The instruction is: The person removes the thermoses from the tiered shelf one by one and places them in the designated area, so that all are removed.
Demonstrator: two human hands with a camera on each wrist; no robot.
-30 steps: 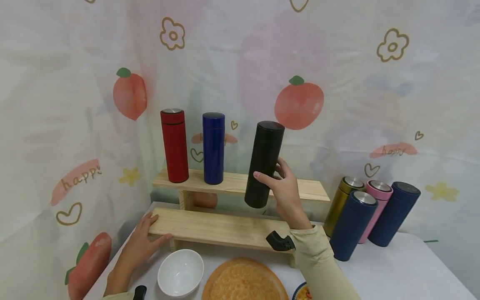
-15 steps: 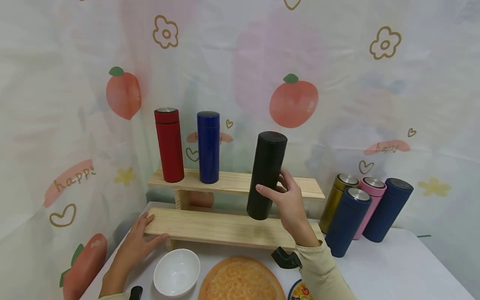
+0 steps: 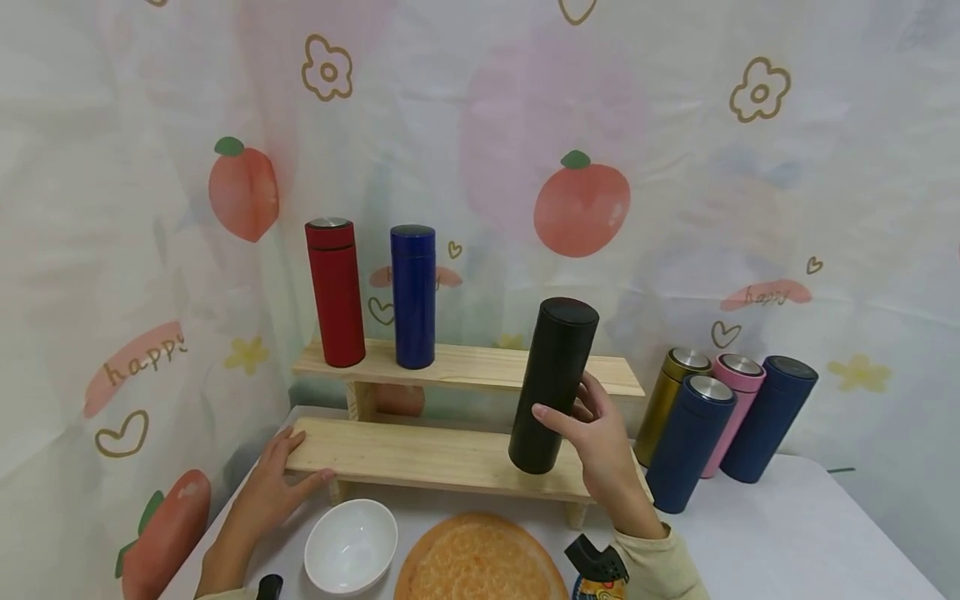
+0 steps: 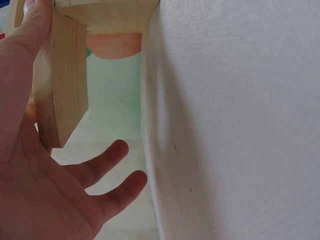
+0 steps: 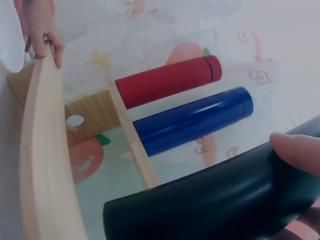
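Head view. Right hand [image 3: 600, 433] grips the black flask [image 3: 553, 385] round its lower half, thumb across the front, fingers behind. Flask tilted, cap toward 1 o'clock, base just over the right part of the lower shelf [image 3: 420, 454]; whether the base touches the wood cannot be told. Left hand [image 3: 273, 479] rests on the left end of that shelf, fingers straight on top, thumb along the front edge. Upper shelf [image 3: 480, 367], at 11 o'clock from the black flask, bears the red flask [image 3: 335, 292] and, just beside it, the blue flask [image 3: 413, 296], both upright. At 3 o'clock: gold flask [image 3: 663, 404], navy flask [image 3: 688, 442], pink flask [image 3: 731, 400] and a second dark blue flask [image 3: 768, 417], clustered on the table. White bowl [image 3: 351, 546] and orange plate [image 3: 480, 562] at 6 o'clock of the lower shelf.

Left wrist view. Palm open, fingers [image 4: 107, 160] relaxed, beside the shelf leg [image 4: 60, 90].

Right wrist view. Thumb on black flask [image 5: 210, 200]; red flask [image 5: 167, 80] and blue flask [image 5: 192, 120] beyond.
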